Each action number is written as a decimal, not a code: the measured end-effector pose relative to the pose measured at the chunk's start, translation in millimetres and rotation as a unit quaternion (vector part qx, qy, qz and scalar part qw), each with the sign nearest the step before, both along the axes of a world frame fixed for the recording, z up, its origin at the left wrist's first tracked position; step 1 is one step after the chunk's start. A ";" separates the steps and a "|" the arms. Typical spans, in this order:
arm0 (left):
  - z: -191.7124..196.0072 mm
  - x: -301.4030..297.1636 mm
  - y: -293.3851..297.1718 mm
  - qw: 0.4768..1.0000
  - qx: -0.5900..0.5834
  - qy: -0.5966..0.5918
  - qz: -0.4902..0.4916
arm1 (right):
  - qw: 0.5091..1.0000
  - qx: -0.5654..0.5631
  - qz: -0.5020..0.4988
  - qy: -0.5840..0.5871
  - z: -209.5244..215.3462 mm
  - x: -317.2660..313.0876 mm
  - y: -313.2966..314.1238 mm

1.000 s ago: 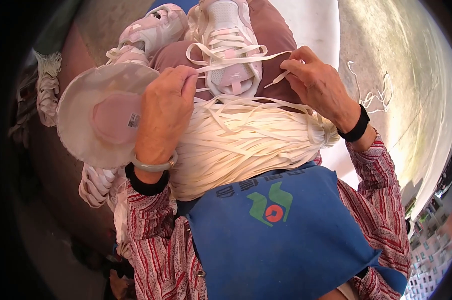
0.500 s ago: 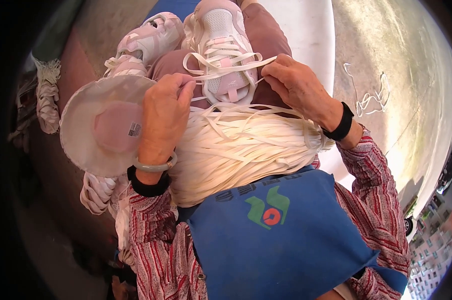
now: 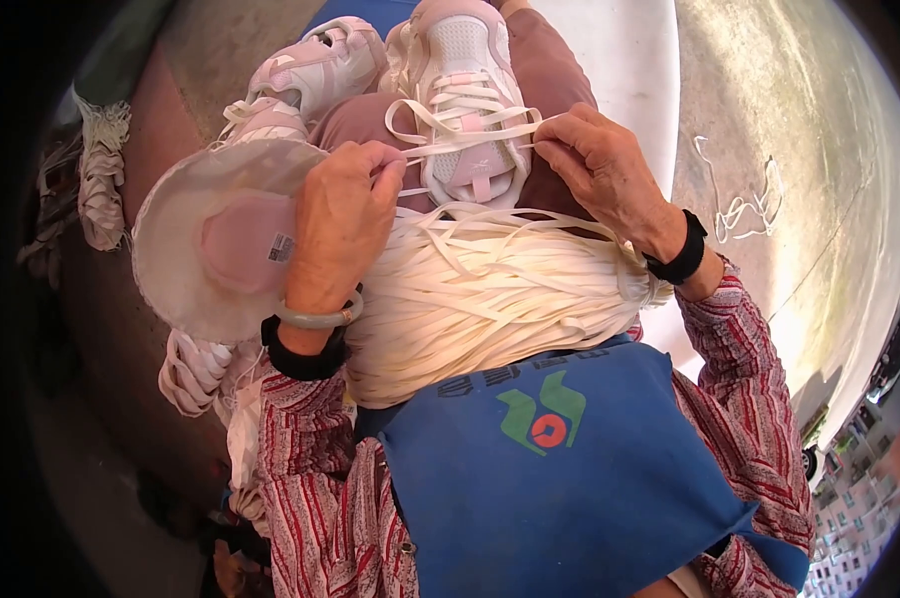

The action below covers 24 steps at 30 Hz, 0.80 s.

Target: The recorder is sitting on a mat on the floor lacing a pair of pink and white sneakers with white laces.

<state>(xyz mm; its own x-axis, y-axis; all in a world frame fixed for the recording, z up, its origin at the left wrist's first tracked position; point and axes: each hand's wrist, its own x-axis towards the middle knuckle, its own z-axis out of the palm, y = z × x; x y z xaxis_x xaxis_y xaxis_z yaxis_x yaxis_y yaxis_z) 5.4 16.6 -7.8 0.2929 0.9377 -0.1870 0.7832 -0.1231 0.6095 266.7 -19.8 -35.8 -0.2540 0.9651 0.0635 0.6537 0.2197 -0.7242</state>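
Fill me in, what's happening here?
A person's left hand and right hand each pinch a cream lace above a pink-and-white shoe. Lacing already crosses the shoe nearer the toe, and a slack loop bulges at its left. A bundle of cream laces lies nearer the body.

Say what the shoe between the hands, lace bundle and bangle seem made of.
Shoe: probably matte textile and synthetic panels, from its mesh texture. Lace bundle: likely woven fabric, matte, as flat strands drape limply. Bangle: perhaps polished stone or glass, given its sheen.
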 end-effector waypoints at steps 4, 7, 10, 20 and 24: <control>2.0 1.2 1.5 0.999 0.021 0.023 -0.043 | 1.000 -0.007 -0.006 0.022 0.1 -0.2 2.4; -1.3 0.0 3.2 0.997 0.041 0.024 -0.061 | 1.000 -0.009 0.017 -0.017 4.2 -3.3 4.3; -1.1 4.1 7.9 0.997 0.036 0.014 -0.060 | 0.998 0.001 0.025 -0.056 3.3 -5.2 4.7; -14.2 3.2 10.5 0.995 0.053 -0.051 -0.070 | 0.997 0.019 0.028 -0.064 0.5 -6.7 3.1; -15.2 9.0 8.7 0.995 0.054 -0.025 -0.084 | 0.995 0.030 0.010 -0.097 1.8 -9.2 1.2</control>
